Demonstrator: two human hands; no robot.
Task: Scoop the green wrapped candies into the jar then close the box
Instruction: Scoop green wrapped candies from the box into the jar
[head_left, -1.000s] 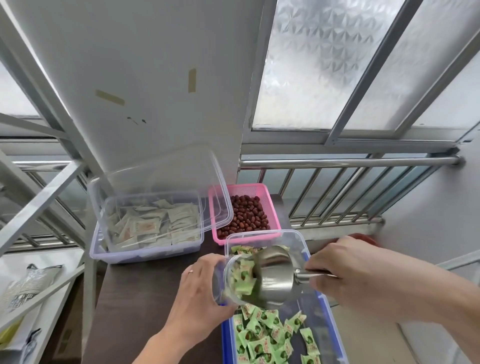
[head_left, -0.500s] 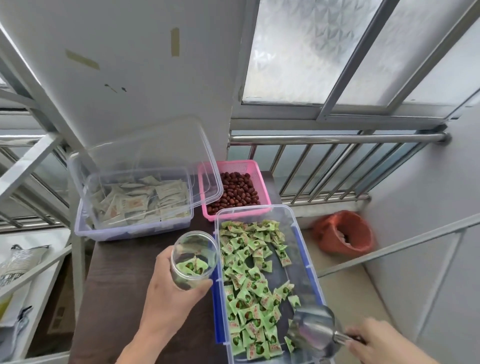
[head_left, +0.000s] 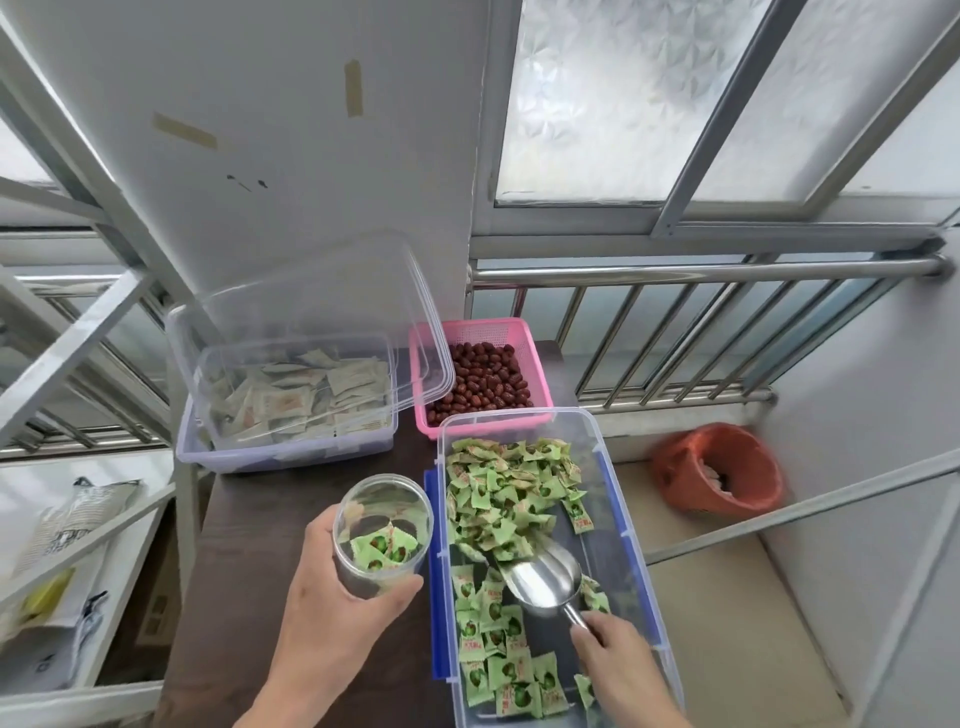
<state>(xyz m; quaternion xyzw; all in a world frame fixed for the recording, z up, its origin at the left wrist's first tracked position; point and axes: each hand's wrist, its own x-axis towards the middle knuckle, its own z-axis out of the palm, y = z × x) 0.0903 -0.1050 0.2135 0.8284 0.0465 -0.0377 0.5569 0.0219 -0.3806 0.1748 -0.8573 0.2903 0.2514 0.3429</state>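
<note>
A clear jar (head_left: 383, 530) with a few green wrapped candies at its bottom stands upright in my left hand (head_left: 337, 613), just left of the box. The clear box with blue clips (head_left: 608, 493) lies open on the dark table and holds many green wrapped candies (head_left: 498, 493). My right hand (head_left: 618, 665) grips the handle of a metal scoop (head_left: 543, 574), whose bowl lies low inside the box, mouth pushed against the candy pile. The scoop's bowl looks empty.
Behind the box sits a pink basket (head_left: 537, 374) of red dates. At the back left is another clear box (head_left: 291, 410) of pale packets, its lid (head_left: 332, 312) propped up over it. A red bucket (head_left: 719, 475) stands on the floor right of the table. A metal railing (head_left: 701, 275) runs behind.
The scoop left the jar's mouth, dropped to the near end of the box, then pushed forward into the candy pile. My left hand turned the jar upright beside the box.
</note>
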